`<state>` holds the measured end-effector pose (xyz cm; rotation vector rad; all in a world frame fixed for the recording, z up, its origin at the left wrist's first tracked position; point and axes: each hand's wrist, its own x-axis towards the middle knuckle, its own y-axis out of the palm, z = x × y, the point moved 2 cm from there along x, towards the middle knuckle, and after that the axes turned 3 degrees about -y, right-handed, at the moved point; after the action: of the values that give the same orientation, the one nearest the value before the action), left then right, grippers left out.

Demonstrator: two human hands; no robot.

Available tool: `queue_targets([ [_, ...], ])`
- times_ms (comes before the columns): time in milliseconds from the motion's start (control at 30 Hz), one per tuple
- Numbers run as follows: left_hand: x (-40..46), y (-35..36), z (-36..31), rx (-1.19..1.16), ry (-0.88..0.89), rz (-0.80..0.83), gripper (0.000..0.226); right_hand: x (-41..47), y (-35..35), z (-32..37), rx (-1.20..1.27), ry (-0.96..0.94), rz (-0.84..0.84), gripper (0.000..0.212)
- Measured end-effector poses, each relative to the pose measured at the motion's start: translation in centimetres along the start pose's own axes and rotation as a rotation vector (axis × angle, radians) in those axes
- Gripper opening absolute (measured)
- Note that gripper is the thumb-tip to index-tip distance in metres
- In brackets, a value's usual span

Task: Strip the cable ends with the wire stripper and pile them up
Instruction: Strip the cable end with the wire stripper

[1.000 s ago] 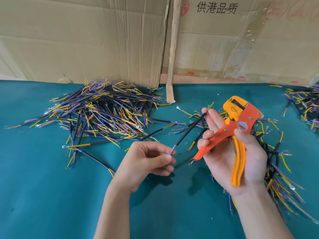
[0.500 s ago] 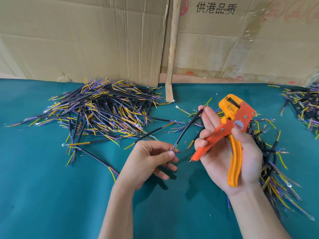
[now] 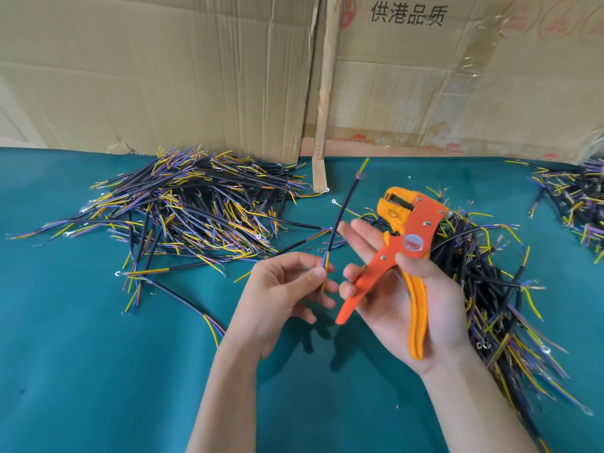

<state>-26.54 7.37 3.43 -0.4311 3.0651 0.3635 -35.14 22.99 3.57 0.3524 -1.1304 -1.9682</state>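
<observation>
My left hand [image 3: 281,295] pinches the lower, coloured-wire end of one black cable [image 3: 343,210] between thumb and forefinger. The cable stands nearly upright, with its yellow tip at the top. My right hand [image 3: 411,295] lies palm up and holds the orange and yellow wire stripper [image 3: 405,253], thumb pressed on the orange handle. Its jaws point up and away. The right fingers are stretched out just right of the cable and do not touch it. A big pile of cables [image 3: 189,210] lies at the left. Another cable pile [image 3: 490,282] lies under and behind my right hand.
The table has a teal cloth [image 3: 98,371]. Cardboard sheets [image 3: 163,76] and a wooden slat [image 3: 325,86] stand along the back edge. A third cable heap [image 3: 578,197] sits at the far right.
My right fingers have let go of the cable's upper end. My left hand has swung the cable from a slant to nearly upright. The stripper has tilted slightly.
</observation>
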Motion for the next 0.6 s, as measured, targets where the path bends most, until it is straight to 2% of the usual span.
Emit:
queue_targets([
  [67,0.2,-0.3,0.2,-0.016,0.048,-0.085,0.006,-0.2,0.5,-0.4,-0.065,0.056,0.030,0.071],
  [167,0.4,-0.5,0.5,0.022,0.067,-0.136,0.011,-0.1,0.8,-1.2,-0.142,0.108,-0.014,0.075],
  [233,0.6,-0.4,0.6,0.061,0.078,-0.137,0.015,-0.1,1.1,-1.5,-0.190,0.121,-0.031,0.078],
  [367,0.5,-0.5,0.6,0.109,0.096,-0.119,0.008,-0.1,1.4,-1.3,-0.236,0.118,-0.014,0.078],
  [600,0.5,-0.6,0.8,0.307,0.006,-0.099,0.011,-0.4,1.5,-1.0,-0.244,0.127,-0.028,0.079],
])
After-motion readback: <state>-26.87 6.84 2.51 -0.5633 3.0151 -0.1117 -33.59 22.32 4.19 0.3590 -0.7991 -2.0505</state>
